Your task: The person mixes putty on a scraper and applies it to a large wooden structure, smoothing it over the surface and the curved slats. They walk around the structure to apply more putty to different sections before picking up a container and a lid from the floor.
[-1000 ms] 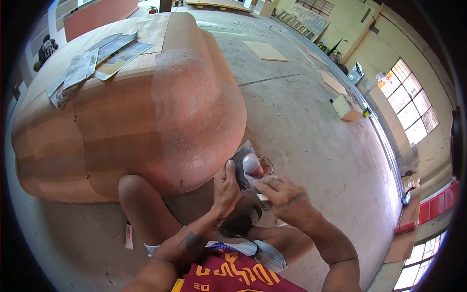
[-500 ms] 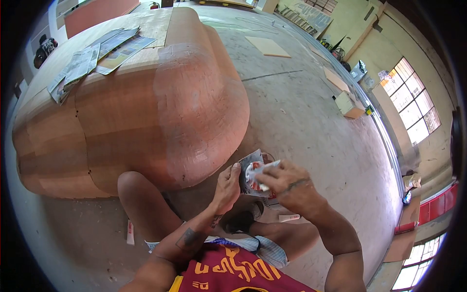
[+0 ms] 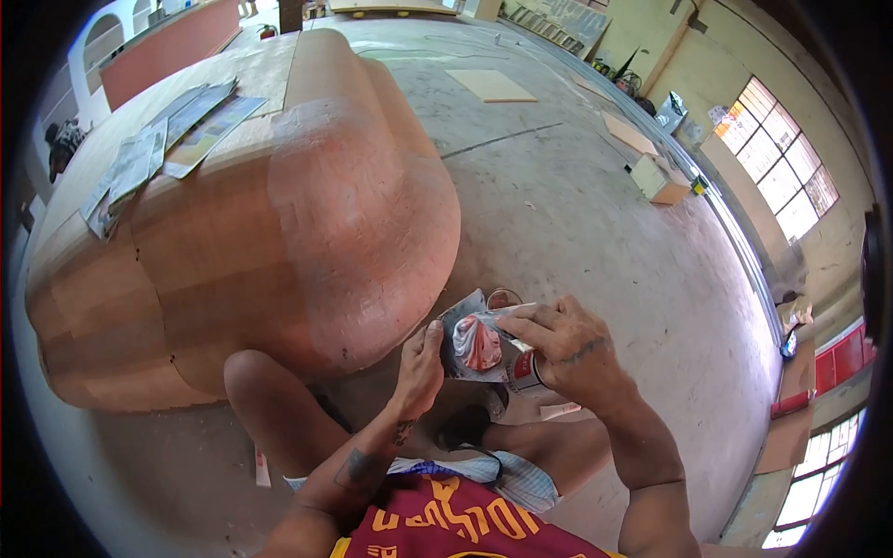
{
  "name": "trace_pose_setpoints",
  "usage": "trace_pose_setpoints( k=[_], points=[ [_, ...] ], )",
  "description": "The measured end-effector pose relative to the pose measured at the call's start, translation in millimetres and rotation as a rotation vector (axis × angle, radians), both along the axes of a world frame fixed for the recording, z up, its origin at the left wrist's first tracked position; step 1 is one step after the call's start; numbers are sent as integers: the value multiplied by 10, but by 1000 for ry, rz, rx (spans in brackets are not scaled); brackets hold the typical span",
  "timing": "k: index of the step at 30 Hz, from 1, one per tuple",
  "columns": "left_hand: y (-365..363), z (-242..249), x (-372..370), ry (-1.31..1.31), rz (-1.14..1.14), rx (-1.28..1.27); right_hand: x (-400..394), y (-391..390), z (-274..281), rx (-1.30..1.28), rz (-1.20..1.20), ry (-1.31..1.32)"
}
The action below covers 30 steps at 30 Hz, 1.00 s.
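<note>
My left hand (image 3: pixel 421 367) grips the left edge of a flat grey mixing board (image 3: pixel 458 305), thumb on top. A swirled mound of white and pink putty (image 3: pixel 476 344) sits on the board. Between the fingers of my right hand (image 3: pixel 569 346) is a flat, smeared putty spreader (image 3: pixel 517 319), its edge beside the mound at the board's right. A red and white can (image 3: pixel 525 368) stands just below my right hand, partly hidden. Behind the board shows a round rim (image 3: pixel 504 298). One white tube (image 3: pixel 558 410) lies near my shin, another tube (image 3: pixel 262 468) left of my knee.
A large curved wooden form (image 3: pixel 214 232), patched with pinkish filler at its rounded corner, stands ahead and left. Newspapers (image 3: pixel 139 153) lie on top. Flat boards (image 3: pixel 491 86) and a box (image 3: pixel 659 179) rest on the concrete floor. Another person (image 3: pixel 65 144) is at far left.
My right hand has drawn the spreader right and off the middle of the putty, uncovering the mound, which looks more blended and pink-streaked. The view has shifted slightly.
</note>
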<state>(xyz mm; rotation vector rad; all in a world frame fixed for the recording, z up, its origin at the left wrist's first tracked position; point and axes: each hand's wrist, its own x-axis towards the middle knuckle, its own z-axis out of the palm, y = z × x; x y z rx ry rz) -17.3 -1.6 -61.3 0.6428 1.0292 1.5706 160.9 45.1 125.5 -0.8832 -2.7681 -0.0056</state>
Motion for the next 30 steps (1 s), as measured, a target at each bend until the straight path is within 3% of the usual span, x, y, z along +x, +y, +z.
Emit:
trace_pose_setpoints(
  k=[3,6,12,15,18,21,24,30],
  points=[
    [53,-16,21,-230,46,54,78,-10,-134,-133,-23,295],
    [-4,319,9,-506,20,89,73,-65,-397,-232,-50,681],
    [8,404,23,-613,14,158,-19,-236,-654,-245,-132,923],
    [2,304,39,-613,-4,201,-73,-331,-772,-564,-222,1222],
    [-6,256,73,-579,29,218,-67,-293,-804,-259,-143,1038],
    [-9,209,61,-587,-1,202,-16,-330,-954,-303,-150,1052],
    [-11,282,108,-667,17,147,-43,-354,-1163,-178,-108,1234],
    [-6,317,139,-702,-32,135,-62,-328,-1086,23,-69,1112]
  ],
)
